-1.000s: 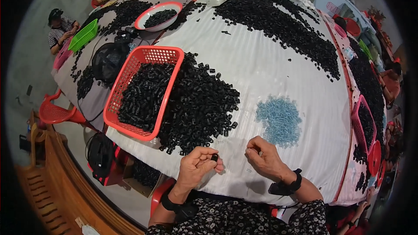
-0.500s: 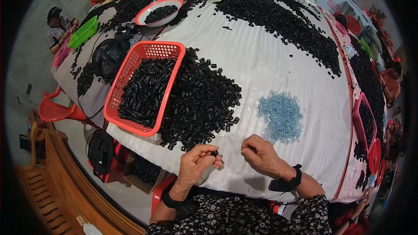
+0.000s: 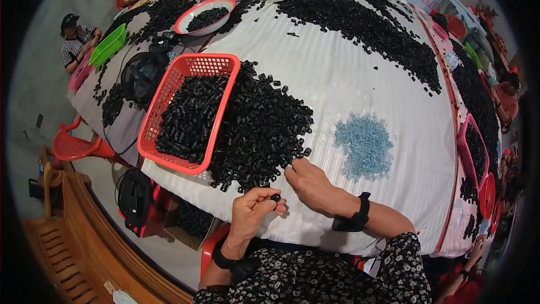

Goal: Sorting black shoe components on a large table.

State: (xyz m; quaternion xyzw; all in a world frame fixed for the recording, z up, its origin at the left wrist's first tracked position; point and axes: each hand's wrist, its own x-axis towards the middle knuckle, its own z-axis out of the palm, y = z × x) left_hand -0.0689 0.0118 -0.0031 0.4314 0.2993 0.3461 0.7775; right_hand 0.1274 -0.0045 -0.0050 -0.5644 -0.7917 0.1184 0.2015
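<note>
Black part (image 3: 275,197) pinched in left hand (image 3: 251,209). Right hand (image 3: 313,184) just beside black pile (image 3: 260,129); fingers curled, cannot tell whether pinching anything. Bluish pieces (image 3: 364,146) beyond right hand. Probably best: light, steady left pinch, part's end uncovered.

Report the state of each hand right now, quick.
Left hand: closed, holding a small black part.
Right hand: fingers curled near the heap of black parts; whether it holds anything cannot be told.
</note>
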